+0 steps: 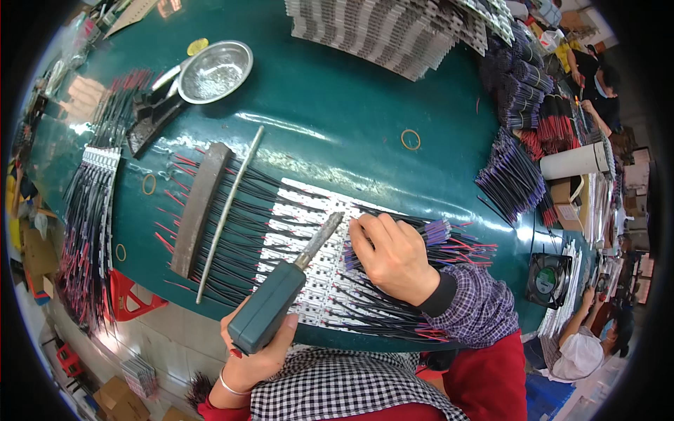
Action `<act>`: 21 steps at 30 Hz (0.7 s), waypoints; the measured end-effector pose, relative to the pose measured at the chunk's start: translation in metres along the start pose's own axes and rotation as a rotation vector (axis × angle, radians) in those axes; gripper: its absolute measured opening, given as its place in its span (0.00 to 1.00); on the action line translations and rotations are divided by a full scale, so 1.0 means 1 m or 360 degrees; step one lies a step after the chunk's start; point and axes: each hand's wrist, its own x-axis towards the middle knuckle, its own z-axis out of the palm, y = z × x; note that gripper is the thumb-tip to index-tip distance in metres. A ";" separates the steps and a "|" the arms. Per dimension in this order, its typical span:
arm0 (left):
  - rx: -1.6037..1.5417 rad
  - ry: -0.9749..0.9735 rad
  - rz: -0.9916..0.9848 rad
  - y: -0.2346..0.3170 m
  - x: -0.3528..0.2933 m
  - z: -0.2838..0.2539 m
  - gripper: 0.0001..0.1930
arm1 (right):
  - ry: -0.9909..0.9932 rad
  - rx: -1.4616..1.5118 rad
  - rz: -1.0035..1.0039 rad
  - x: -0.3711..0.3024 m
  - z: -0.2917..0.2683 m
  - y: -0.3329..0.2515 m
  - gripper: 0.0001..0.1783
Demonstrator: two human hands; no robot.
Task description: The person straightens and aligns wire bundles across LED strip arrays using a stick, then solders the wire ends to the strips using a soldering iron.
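My left hand (265,356) is wrapped round the dark green handle of a soldering iron (268,306). The iron's metal tip points up and to the right, over a panel of white circuit boards (300,242). Beside the tip, my right hand (399,258) is closed, thumb and fingers pinched together over the panel. What the fingertips hold is hidden. Loose black wires with purple and red ends (449,235) lie under and beside that hand. On the panel's left side, black wires run out in rows beneath a thin metal rod (232,214) and a heavy brown bar (201,210).
A metal bowl (215,72) and a dark metal stand (156,126) sit at the back left. Wired boards (100,160) hang over the table's left edge. White panels (372,35) are stacked at the back. Wire bundles (512,175) and a small fan (548,281) lie right; people work beyond.
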 end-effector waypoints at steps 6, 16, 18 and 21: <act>-0.0179 0.0135 -0.0016 -0.007 0.000 0.004 0.14 | 0.0087 0.0016 -0.0032 0.005 0.002 0.000 0.15; -0.0436 0.0098 -0.0088 -0.003 -0.009 0.007 0.11 | 0.0050 0.0236 0.0025 -0.015 -0.002 -0.010 0.19; -0.0453 0.0119 -0.0055 -0.005 -0.008 0.007 0.11 | 0.0075 0.0256 0.0048 -0.016 0.001 -0.009 0.19; -0.0513 0.0203 -0.0083 -0.004 -0.012 0.008 0.10 | 0.0119 0.0320 0.0048 -0.012 -0.002 -0.008 0.17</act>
